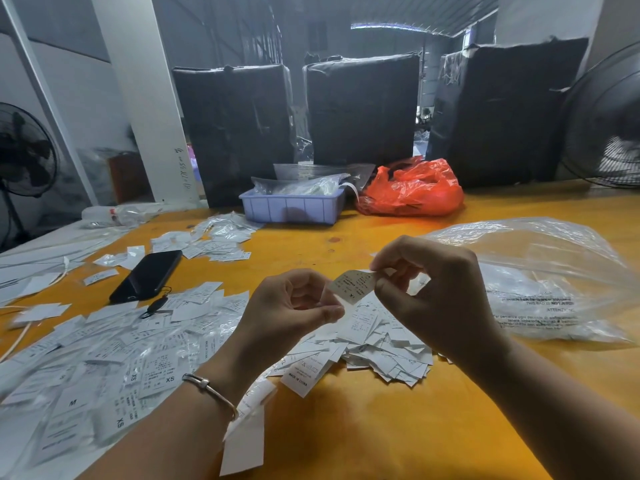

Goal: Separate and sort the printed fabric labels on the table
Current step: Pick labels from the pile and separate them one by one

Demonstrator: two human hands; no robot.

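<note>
While my right hand (429, 292) is pinching a label (353, 285) above the table (381, 427), my left hand (294, 306) is hovering curled beside it, grip narrow, seemingly empty.

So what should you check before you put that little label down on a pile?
1. Label held firmly: ok, the right hand pinches its top edge.
2. Only one label held: cannot tell, more may be stuck behind it.
3. Size print readable: not ok, it is too small and upside down from here.
4. Left hand free to help: cannot tell, its fingers curl at the label's lower edge.
5. Sorted piles within reach: ok, labels marked XS and M lie to the left.
6. Phone out of the way: ok, it lies farther back.
</note>
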